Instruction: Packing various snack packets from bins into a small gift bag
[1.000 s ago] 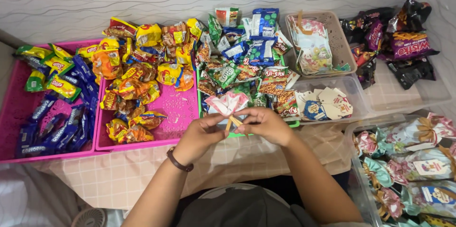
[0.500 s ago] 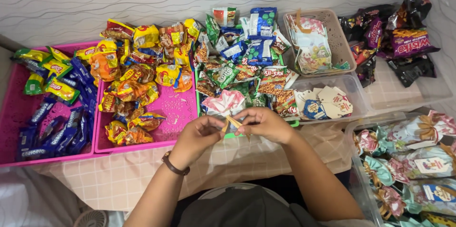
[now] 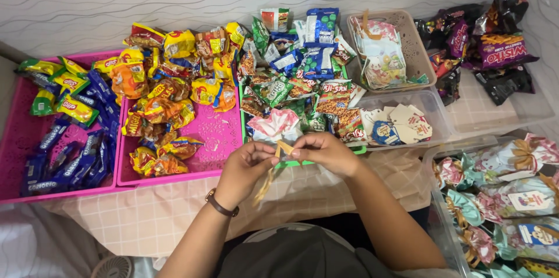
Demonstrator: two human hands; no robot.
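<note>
Left hand (image 3: pixel 247 164): fingers pinched on tan raffia ribbon strand (image 3: pixel 269 174) | Right hand (image 3: pixel 324 151): pinching the same strand at the neck of a pink-and-white gathered paper gift pouch (image 3: pixel 275 124) | Pouch: 12 o'clock of hands, at green tray front | 10 o'clock: magenta plastic tray (image 3: pixel 218 132) of orange snack packets (image 3: pixel 156 109) | Checked tabletop (image 3: pixel 151 214) below.

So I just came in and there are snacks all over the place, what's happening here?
A person is tying a tan ribbon around the gathered neck of a small pink-and-white wrapped bundle, pinching the ribbon between the left hand and right hand. Pink trays of snack packets sit ahead, paper tags lie in a clear tub, and finished wrapped bundles fill a clear bin at right.
</note>
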